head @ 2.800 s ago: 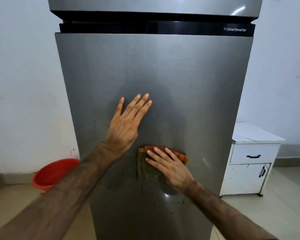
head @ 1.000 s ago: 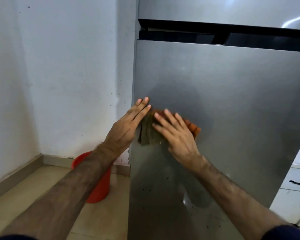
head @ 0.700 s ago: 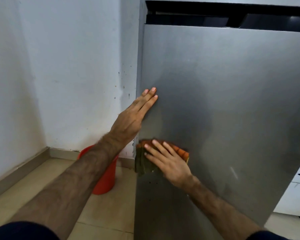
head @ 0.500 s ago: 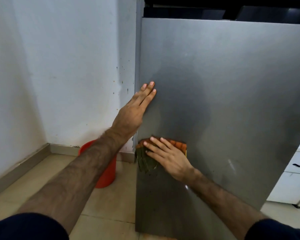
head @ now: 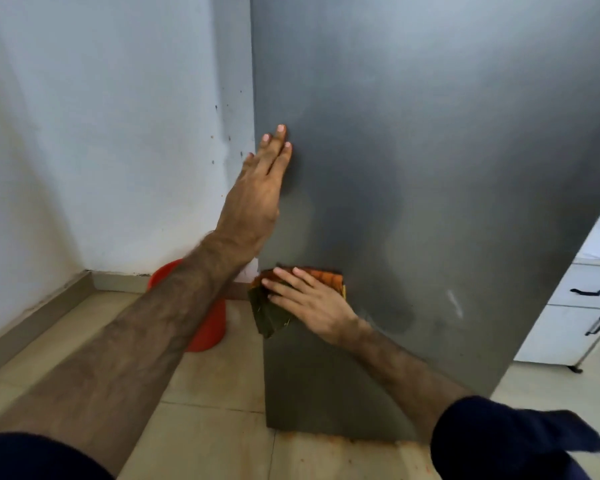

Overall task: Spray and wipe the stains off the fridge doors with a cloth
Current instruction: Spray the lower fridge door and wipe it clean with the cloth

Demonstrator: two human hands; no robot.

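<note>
My right hand (head: 310, 303) presses the cloth (head: 274, 311) flat, fingers spread, below my flat left hand (head: 257, 199); fridge door (head: 430, 168) looks mostly clean, bottom strip left.

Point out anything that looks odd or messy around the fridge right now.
Dark specks dot the white wall beside the grey metal fridge door, and an orange-brown stain runs along the beige floor tiles at the door's foot. Nothing looks damaged or askew.

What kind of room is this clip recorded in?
Probably a home kitchen corner: a tall grey steel fridge door stands against a white painted wall, with a white cabinet with black handles beside it and a red plastic bucket on the tiled floor.
</note>
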